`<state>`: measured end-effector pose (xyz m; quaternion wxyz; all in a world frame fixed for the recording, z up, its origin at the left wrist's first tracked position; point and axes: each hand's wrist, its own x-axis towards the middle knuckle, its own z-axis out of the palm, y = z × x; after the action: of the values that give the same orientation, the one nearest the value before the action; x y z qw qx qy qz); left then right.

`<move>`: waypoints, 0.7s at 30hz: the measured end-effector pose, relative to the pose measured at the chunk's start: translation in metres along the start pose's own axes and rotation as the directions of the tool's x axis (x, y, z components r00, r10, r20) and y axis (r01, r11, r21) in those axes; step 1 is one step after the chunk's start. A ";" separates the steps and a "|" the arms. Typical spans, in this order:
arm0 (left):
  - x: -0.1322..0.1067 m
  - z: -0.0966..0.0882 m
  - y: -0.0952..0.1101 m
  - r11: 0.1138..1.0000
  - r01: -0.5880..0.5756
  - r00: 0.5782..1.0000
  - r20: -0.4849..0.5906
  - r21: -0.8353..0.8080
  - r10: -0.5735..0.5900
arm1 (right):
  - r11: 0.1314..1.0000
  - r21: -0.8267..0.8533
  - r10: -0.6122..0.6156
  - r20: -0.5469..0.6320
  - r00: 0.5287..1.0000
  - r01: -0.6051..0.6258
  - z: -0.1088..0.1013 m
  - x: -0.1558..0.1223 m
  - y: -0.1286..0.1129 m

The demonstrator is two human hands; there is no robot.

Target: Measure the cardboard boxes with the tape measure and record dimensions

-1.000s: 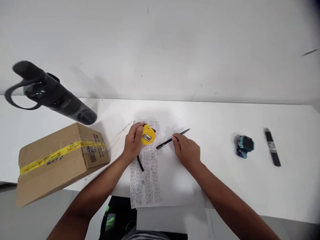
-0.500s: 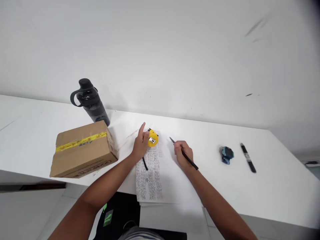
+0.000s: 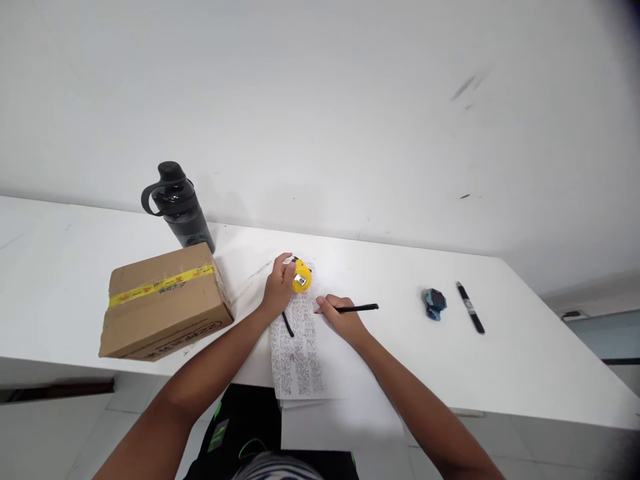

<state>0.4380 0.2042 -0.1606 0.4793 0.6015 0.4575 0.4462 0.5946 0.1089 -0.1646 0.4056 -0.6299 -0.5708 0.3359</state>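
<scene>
My left hand [image 3: 278,291] is closed on the left side of a yellow tape measure [image 3: 302,277], thumb against its edge. The tape measure rests at the top of a paper sheet [image 3: 300,363] covered in columns of dense small marks. In my right hand [image 3: 345,320] is a black pen [image 3: 359,308], its tip at the right edge of the marked columns and its back end pointing right. A short black strip [image 3: 288,325] lies on the sheet just below my left hand; what it belongs to I cannot tell.
A cardboard box [image 3: 165,317] with yellow tape stands on the white table [image 3: 400,360] to the left. Behind it is a dark water bottle [image 3: 185,210]. To the right lie a blue-banded watch [image 3: 435,303] and a second pen [image 3: 470,307]. A wall rises behind the table.
My right hand has moved left and down onto the marked sheet, and the pen has turned to lie nearly level. My left hand stays at the tape measure. The view has shifted slightly right.
</scene>
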 end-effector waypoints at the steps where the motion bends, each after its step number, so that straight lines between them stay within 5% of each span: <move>1: 0.000 0.000 0.000 1.000 0.001 1.000 0.004 0.010 -0.001 | 1.000 -0.012 0.014 -0.001 1.000 -0.014 0.001 0.000 0.000; 14: -0.003 -0.002 0.009 0.994 -0.073 0.997 0.020 0.082 0.072 | 0.991 -0.080 -0.108 0.042 0.993 0.111 0.003 -0.002 0.010; 21: -0.003 -0.002 0.008 0.994 -0.075 0.997 0.035 0.081 0.073 | 0.997 -0.015 -0.081 0.066 0.995 0.082 0.001 -0.003 0.007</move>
<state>0.4368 0.2008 -0.1523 0.4448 0.6443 0.4450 0.4348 0.5963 0.1057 -0.1717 0.3945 -0.5984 -0.6119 0.3343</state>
